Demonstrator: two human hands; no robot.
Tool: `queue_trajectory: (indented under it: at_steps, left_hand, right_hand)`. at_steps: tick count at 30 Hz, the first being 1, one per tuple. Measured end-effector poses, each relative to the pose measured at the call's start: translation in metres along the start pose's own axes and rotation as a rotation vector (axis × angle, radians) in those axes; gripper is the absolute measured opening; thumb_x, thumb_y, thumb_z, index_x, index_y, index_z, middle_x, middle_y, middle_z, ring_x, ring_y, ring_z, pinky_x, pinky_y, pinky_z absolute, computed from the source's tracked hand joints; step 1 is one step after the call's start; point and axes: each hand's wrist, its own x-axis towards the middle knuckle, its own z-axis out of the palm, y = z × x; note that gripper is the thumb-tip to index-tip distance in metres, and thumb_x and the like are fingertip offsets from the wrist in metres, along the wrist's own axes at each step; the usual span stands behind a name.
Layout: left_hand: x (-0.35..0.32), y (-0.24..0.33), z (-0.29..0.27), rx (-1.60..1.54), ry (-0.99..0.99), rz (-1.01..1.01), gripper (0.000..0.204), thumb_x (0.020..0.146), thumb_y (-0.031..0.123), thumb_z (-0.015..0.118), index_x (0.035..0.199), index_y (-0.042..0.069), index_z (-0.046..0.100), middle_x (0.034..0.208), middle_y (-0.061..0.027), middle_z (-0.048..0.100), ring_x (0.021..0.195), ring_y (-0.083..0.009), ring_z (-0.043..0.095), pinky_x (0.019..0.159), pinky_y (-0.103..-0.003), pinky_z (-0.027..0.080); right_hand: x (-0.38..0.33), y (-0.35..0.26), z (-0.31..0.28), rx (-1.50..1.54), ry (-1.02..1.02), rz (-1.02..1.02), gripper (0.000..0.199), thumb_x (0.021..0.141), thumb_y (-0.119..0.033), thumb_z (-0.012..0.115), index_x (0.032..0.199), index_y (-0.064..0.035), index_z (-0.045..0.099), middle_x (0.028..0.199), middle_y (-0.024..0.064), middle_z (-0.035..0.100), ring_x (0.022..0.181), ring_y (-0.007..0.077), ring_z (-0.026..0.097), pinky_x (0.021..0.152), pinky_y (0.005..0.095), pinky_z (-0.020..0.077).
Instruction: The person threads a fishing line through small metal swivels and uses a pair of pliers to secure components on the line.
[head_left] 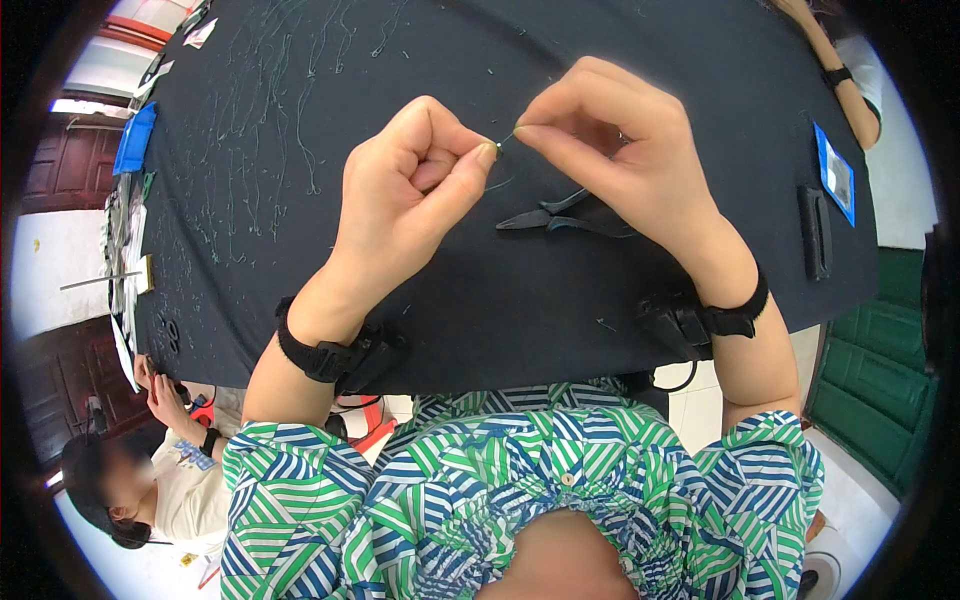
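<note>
Head view, hands raised over the dark table (560, 320). Left hand (405, 190) and right hand (610, 150) meet tip to tip at upper centre of the frame. Each pinches one end of a very short, thin green wire piece (505, 139): left thumb and forefinger pressed together on it, right thumb and forefinger likewise. Only a sliver shows between the fingertips; how much is hidden inside each pinch, cannot tell.

Handling, as a judgement: feather-light, springy, bends easily and would kink if squeezed mid-length. Small enough to slip and vanish among the scraps. Best taken at the very ends with the fingertip pads, as now.

Just below the right hand, black pliers (560, 217) lie on the cloth, jaws pointing left. Thin green wire offcuts (270, 120) litter the upper left of the table. Black wrist straps (330, 355) on both forearms. Blue card (835, 180) and a black bar-shaped item (817, 232) at right edge. Another person's arm (845, 80) at upper right; a seated person (150, 480) at lower left.
</note>
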Motion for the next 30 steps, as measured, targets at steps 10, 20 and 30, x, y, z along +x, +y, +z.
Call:
queue_trajectory:
  at_steps: [10, 20, 30]
  left_hand:
    - [0.002, -0.004, -0.005, -0.118, 0.041, 0.048, 0.009, 0.091, 0.006, 0.063, 0.086, 0.003, 0.056, 0.062, 0.0107, 0.038, 0.055, 0.0018, 0.030, 0.050, -0.017, 0.027]
    - [0.000, -0.002, -0.001, -0.199, 0.061, 0.019, 0.009, 0.092, 0.005, 0.063, 0.086, 0.003, 0.056, 0.063, 0.0109, 0.038, 0.056, 0.0025, 0.029, 0.050, -0.016, 0.026]
    - [0.000, -0.004, -0.004, -0.150, 0.039, 0.068, 0.010, 0.092, 0.006, 0.063, 0.087, 0.003, 0.056, 0.063, 0.0109, 0.039, 0.056, 0.0024, 0.030, 0.050, -0.016, 0.026]
  right_hand:
    - [-0.002, -0.020, -0.004, 0.125, -0.268, 0.363, 0.013, 0.084, -0.017, 0.070, 0.088, -0.0048, 0.068, 0.080, 0.0019, 0.070, 0.049, 0.0043, 0.049, 0.046, 0.0222, 0.0365]
    - [-0.003, -0.029, 0.013, 0.741, -0.225, 0.772, 0.027, 0.089, -0.021, 0.068, 0.105, 0.0002, 0.062, 0.096, 0.0097, 0.069, 0.065, 0.0092, 0.064, 0.053, 0.0204, 0.0491]
    - [-0.012, -0.016, 0.027, 0.488, -0.033, 0.469, 0.014, 0.089, -0.016, 0.067, 0.091, -0.0029, 0.064, 0.078, 0.0000, 0.064, 0.068, 0.0046, 0.058, 0.061, 0.0194, 0.0467]
